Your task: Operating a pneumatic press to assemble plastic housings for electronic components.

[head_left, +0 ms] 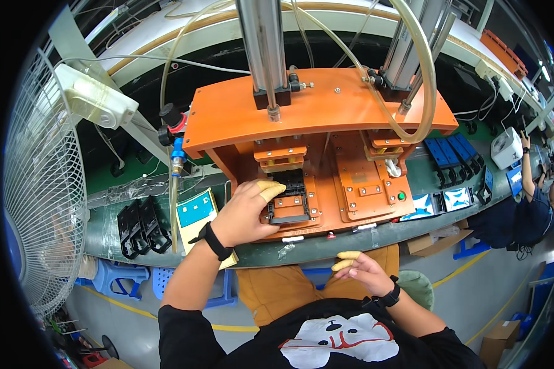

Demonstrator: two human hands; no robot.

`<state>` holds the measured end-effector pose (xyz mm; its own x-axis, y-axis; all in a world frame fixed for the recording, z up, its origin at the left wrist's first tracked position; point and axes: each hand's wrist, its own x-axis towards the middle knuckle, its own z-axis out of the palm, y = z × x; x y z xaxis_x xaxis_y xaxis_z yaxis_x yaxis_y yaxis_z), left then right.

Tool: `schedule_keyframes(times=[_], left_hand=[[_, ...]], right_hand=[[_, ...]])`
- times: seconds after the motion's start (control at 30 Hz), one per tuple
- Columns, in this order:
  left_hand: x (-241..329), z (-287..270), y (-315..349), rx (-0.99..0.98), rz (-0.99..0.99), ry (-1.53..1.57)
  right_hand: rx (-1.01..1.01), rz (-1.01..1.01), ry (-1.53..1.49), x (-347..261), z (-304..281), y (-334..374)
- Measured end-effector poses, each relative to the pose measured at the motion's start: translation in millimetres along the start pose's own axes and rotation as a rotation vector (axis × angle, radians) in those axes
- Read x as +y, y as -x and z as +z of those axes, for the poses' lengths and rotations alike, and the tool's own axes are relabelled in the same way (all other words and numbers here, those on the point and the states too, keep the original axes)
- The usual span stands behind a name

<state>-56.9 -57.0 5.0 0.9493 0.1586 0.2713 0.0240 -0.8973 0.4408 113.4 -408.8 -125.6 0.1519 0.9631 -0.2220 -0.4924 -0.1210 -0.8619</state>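
My left hand (250, 208) reaches into the left bay of an orange pneumatic press (326, 92). Its thumb and fingers grip the left side of a black plastic frame (294, 180), which lies on the orange fixture below the raised press head (280, 152). Yellow finger cots cover some fingertips on both hands. Over my lap, in front of the bench edge, my right hand (368, 273) holds nothing, its fingers apart. The press's right bay holds an orange fixture plate (369, 192) with a green button (401, 196) at its front corner.
Several black frames (143, 227) lie at left beside a yellow sheet with a blue pad (195, 210). Blue-topped black frames (452, 157) and silvery-blue pieces (457, 199) sit at right. A caged fan (46, 184) stands far left. Another person (523, 206) works far right.
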Motion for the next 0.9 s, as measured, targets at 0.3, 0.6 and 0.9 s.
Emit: schedule_keyframes(times=[0.3,0.6,0.9], left_hand=[[4,5,3,-0.050,-0.038,-0.075],[1,24,83,0.201,-0.210,0.025],[5,61,103,0.300,-0.278,-0.084]], right_hand=[[0.065,0.004,0.018,-5,-12,4],[0.082,0.026,0.034,6,-18,-4],[0.100,-0.044,0.032,18,-46,-1]])
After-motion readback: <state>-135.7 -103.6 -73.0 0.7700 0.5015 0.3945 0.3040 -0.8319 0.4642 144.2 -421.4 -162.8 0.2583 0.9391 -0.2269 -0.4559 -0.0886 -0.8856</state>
